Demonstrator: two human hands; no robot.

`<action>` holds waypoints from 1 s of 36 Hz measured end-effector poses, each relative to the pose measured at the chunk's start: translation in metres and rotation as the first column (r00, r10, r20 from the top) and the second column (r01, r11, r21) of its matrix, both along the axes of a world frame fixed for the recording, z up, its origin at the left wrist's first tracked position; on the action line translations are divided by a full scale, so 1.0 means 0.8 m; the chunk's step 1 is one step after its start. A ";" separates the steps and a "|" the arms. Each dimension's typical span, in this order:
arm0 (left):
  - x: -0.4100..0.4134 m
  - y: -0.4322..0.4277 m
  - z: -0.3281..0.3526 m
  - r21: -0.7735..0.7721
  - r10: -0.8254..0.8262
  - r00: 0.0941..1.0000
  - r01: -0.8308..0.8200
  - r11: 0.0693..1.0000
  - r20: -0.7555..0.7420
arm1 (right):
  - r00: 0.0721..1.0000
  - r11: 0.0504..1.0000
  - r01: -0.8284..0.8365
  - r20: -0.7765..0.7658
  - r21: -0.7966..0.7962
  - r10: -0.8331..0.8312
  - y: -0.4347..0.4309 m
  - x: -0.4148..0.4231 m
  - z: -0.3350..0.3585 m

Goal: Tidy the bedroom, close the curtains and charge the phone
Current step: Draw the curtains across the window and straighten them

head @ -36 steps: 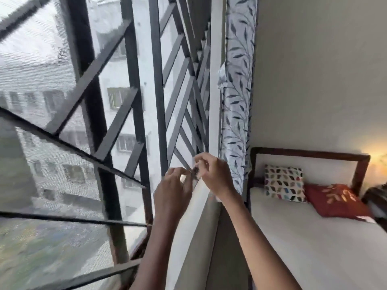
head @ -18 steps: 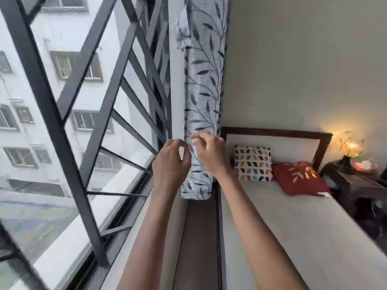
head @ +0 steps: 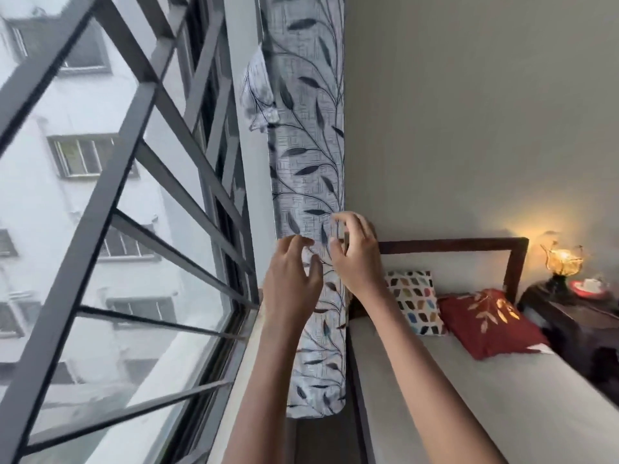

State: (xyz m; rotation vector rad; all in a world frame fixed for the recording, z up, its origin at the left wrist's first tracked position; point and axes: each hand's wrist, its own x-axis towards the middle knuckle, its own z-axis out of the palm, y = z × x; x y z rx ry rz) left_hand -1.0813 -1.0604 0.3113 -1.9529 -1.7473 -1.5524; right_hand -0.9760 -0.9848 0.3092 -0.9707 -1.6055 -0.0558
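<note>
A white curtain (head: 306,169) printed with dark leaves hangs bunched in a narrow column in the corner between the window and the wall. My left hand (head: 293,279) is raised in front of its lower part, fingers spread, holding nothing. My right hand (head: 356,256) is just to the right at the curtain's right edge, fingers also spread and curled towards the fabric; no grip shows. No phone is in view.
The window (head: 110,249) with its dark metal grille fills the left. A bed (head: 502,406) with a dark wooden headboard (head: 452,244) stands on the right, bearing a patterned pillow (head: 415,301) and a red pillow (head: 489,321). A lit lamp (head: 561,262) sits on a dark bedside table (head: 576,319).
Both hands were pinched together at the curtain's edge; they have now opened and spread. The view has swung right, towards the curtain and the bed.
</note>
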 end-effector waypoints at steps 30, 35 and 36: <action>-0.006 0.260 0.101 0.285 0.287 0.954 -0.253 0.925 -0.084 | 0.796 0.796 -0.606 -0.026 -0.008 0.605 0.216 -0.072 0.051; -0.006 0.270 0.104 0.342 0.265 0.952 -0.200 0.918 -0.152 | 0.835 0.814 -0.522 -0.040 0.256 0.548 0.262 -0.057 0.029; -0.006 0.272 0.103 0.361 0.262 0.948 -0.183 0.914 -0.182 | 0.870 0.852 -0.460 -0.066 0.250 0.489 0.272 -0.056 0.024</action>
